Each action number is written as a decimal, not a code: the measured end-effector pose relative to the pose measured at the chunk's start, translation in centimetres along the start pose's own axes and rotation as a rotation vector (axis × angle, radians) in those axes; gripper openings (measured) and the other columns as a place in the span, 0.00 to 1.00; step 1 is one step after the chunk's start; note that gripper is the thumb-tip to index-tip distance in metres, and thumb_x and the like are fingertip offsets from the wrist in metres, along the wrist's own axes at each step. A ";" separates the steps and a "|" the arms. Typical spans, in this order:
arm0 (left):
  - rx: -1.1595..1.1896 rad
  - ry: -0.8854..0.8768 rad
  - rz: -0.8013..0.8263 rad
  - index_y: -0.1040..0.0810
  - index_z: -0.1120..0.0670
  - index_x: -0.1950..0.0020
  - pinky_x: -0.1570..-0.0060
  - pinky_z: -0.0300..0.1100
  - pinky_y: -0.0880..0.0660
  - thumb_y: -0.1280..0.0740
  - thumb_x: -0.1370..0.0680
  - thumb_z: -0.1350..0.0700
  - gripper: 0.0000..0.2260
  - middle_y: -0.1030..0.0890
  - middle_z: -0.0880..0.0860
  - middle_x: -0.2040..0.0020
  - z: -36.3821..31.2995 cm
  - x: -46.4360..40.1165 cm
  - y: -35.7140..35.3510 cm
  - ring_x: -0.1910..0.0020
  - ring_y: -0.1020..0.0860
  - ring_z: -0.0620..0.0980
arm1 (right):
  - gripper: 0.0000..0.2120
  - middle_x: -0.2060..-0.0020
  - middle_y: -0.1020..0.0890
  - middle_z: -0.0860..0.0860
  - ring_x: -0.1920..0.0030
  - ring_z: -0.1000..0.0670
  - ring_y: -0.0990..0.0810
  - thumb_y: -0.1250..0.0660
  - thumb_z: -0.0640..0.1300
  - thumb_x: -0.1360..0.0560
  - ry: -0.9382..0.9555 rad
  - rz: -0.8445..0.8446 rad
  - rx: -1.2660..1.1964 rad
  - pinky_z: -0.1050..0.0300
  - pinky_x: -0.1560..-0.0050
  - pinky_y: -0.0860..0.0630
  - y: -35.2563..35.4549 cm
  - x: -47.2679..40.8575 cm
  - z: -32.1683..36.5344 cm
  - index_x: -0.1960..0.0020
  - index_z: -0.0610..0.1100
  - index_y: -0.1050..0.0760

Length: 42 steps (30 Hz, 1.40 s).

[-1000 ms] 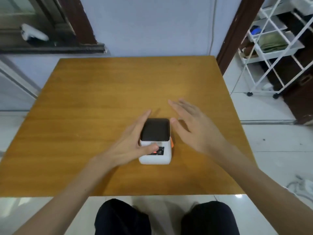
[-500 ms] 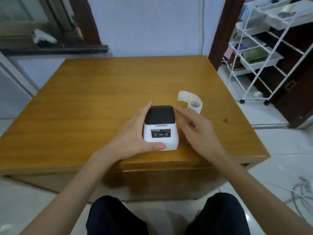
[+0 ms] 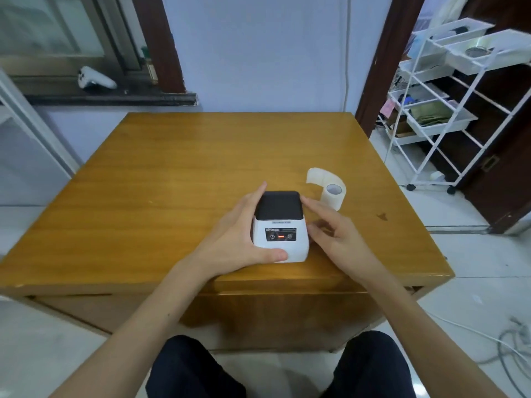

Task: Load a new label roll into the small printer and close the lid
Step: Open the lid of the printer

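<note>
A small white printer (image 3: 280, 235) with a black lid stands near the front edge of the wooden table (image 3: 172, 179). Its lid is down and a red light glows on its front panel. My left hand (image 3: 238, 239) grips the printer's left side, thumb on the front lower corner. My right hand (image 3: 333, 234) rests against the printer's right side, fingers curled and touching it. A white label roll (image 3: 330, 192) lies on the table just behind my right hand, its loose end curling up to the left.
A white wire rack (image 3: 436, 110) on wheels stands on the floor to the right of the table. Cables (image 3: 511, 340) lie on the floor at lower right. A windowsill with a white controller (image 3: 94, 79) is at the back left.
The camera has pulled back and the label roll has come into view. My right hand has moved in from hovering open to touching the printer's right side. My left hand still holds the printer.
</note>
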<state>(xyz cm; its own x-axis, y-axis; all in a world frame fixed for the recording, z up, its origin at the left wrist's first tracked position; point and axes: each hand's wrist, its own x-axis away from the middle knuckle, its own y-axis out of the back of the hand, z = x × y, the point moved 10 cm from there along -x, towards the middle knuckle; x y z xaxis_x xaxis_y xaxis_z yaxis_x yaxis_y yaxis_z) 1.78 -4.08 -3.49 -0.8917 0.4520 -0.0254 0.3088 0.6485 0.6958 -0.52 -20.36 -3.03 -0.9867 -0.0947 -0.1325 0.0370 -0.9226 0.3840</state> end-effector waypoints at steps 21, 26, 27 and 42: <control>0.047 0.060 -0.003 0.61 0.34 0.22 0.34 0.39 0.38 0.19 0.38 0.39 0.59 0.39 0.34 0.31 0.7 0.0 0.0 0.30 0.37 0.37 | 0.39 0.26 0.33 0.52 0.46 0.54 0.19 0.38 0.38 0.20 0.011 0.185 0.044 0.51 0.36 0.26 -0.7 -0.7 -0.4 0.29 0.73 0.55; 0.051 0.067 -0.003 0.61 0.32 0.23 0.31 0.42 0.37 0.20 0.39 0.37 0.59 0.39 0.35 0.31 0.8 0.0 -0.1 0.27 0.37 0.40 | 0.38 0.26 0.33 0.54 0.45 0.52 0.19 0.38 0.38 0.21 0.004 0.187 0.044 0.48 0.35 0.27 -0.6 -0.7 -0.6 0.28 0.71 0.54; 0.054 0.069 -0.006 0.61 0.33 0.23 0.31 0.41 0.38 0.20 0.39 0.37 0.59 0.39 0.35 0.31 0.8 0.0 -0.1 0.27 0.37 0.40 | 0.38 0.26 0.33 0.54 0.45 0.52 0.19 0.38 0.38 0.21 0.003 0.188 0.044 0.48 0.35 0.27 -0.6 -0.8 -0.6 0.27 0.71 0.54; 0.063 0.070 -0.011 0.59 0.36 0.21 0.32 0.40 0.39 0.20 0.38 0.39 0.59 0.39 0.37 0.28 0.2 0.2 0.1 0.29 0.38 0.37 | 0.34 0.26 0.33 0.58 0.46 0.60 0.20 0.40 0.39 0.20 -0.005 0.175 0.090 0.69 0.44 0.26 -0.8 -0.6 -0.3 0.24 0.63 0.51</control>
<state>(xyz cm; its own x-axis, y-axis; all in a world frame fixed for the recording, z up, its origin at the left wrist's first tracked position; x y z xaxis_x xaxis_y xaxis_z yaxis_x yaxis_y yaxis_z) 1.67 -3.74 -3.60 -0.9152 0.4025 0.0192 0.3177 0.6914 0.6489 0.14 -19.70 -3.53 -0.9672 -0.2487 -0.0523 0.1939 -0.8552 0.4807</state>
